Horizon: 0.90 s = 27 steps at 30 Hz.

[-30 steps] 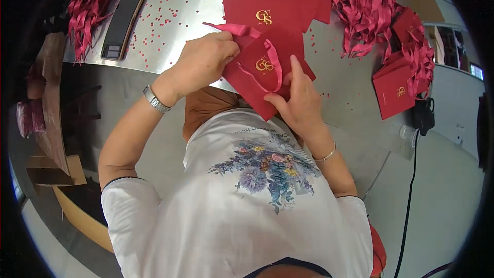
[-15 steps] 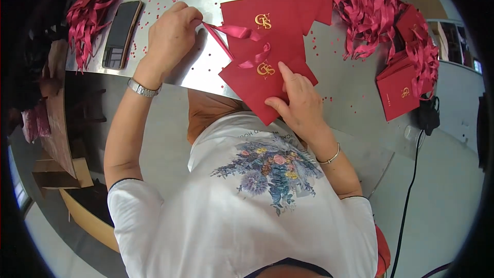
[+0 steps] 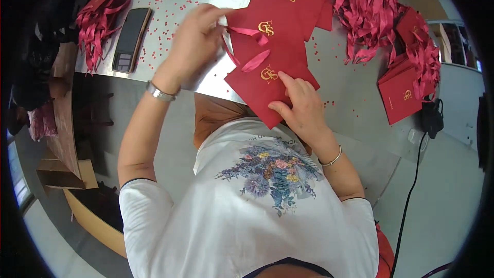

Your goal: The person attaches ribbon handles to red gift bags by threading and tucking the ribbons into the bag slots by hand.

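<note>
Head view: resting on a flat red paper bag with gold emblem point(image 3: 257, 92), right hand point(image 3: 303, 103) has thumb and fingers spread apart. Left hand point(image 3: 198, 38), blurred, curls beside a glossy pink satin ribbon point(image 3: 249, 32); cannot tell whether it grips. Beyond the right hand, overlapping red bags point(image 3: 288, 15). Left of the left hand, black rectangular phone point(image 3: 132, 36) on silvery metal table point(image 3: 206, 81).

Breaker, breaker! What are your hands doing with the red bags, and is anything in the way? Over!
Left hand blurred beside pink ribbon, grip unclear. Right hand on nearest red bag. Other red bags crowd just beyond; phone lies apart, leftward.
</note>
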{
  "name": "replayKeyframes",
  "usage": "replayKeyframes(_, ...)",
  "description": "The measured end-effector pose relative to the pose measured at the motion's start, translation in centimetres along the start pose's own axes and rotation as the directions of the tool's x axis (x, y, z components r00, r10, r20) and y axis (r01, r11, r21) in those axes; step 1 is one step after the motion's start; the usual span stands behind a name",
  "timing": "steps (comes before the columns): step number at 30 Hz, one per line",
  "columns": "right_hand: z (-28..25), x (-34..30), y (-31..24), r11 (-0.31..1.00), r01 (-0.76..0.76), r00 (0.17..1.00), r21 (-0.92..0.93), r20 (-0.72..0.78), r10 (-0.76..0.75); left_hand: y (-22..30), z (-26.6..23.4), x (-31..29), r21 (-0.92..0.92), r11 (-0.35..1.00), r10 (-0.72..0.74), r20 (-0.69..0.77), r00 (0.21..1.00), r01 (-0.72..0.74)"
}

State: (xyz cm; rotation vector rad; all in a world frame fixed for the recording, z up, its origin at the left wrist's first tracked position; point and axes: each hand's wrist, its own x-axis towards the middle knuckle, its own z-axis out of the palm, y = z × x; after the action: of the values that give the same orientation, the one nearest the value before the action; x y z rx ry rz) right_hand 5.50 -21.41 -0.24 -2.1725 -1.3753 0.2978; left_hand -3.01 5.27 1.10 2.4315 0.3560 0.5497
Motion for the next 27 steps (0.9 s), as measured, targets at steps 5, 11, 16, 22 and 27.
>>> replayKeyframes(5,0.2,-0.3,-0.1,1.0,0.025,0.999,0.01,-0.044,-0.024,0.0,1.9,0.4,0.262,0.955,0.128,0.07,0.989,-0.142)
replayKeyframes(11,0.2,0.1,-0.6,1.0,-0.016,1.0,0.022,-0.007,0.016,-2.6,3.8,0.1,0.235,0.97,0.08,-0.091,0.993,-0.057)
replayKeyframes(16,-0.1,0.0,-0.4,1.0,-0.004,1.0,0.027,-0.029,0.005,-2.2,3.4,0.8,0.255,0.967,0.052,-0.078,0.996,-0.03)
replayKeyframes(22,0.2,-0.2,0.3,1.0,-0.002,0.998,0.028,-0.064,0.004,3.1,3.0,1.8,0.298,0.95,0.112,-0.061,0.992,-0.089)
replayKeyframes(27,0.6,-0.8,0.4,0.992,0.1,0.983,0.071,-0.162,-0.088,5.8,4.8,2.7,0.167,0.986,-0.049,0.307,0.951,-0.003)
